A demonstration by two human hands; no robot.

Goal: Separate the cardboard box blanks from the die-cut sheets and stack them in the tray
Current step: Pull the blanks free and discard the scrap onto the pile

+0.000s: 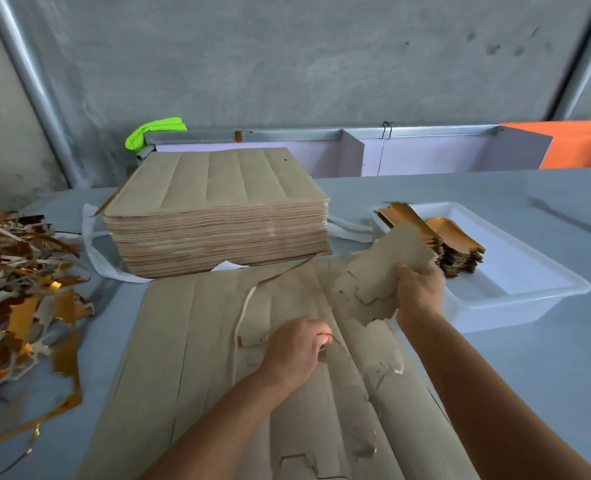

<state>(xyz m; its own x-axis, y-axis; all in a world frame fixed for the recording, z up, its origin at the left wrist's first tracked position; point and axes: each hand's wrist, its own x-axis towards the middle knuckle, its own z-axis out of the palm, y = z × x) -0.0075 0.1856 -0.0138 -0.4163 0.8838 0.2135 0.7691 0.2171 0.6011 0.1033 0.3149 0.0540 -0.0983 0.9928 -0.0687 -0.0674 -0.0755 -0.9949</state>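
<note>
Sheet first, nearest the camera — a big brown die-cut piece lying flat on the table, its scored strips running away toward the far wall, with ragged gaps along its right side where shapes have come out. On it sits the left hand, fingers curled, and it looks to be pinching a thin sliver of waste at the edge of a cut, though what exactly lies between the fingertips is too small to call. Up and to the right, the right hand grips a bundle of freed blanks by its near-right end; the bundle's long axis slants from low near the sheet up toward the tray, its jagged end pointing at the far right, brown side up. So the step in hand, by my reading, is the tail of separating — blanks out, trim being picked away — and the next move calls for carrying that bundle a short way right and laying it down in line with the stack already there. Just beyond the hand, the white tray holds that stack, gold face up, lying the same slanted way in the tray's near-left part. Far left, a heap of gold and brown scrap. Farther back, a thick pile of uncut sheets, creases pointing to the wall — plenty left to do.
</note>
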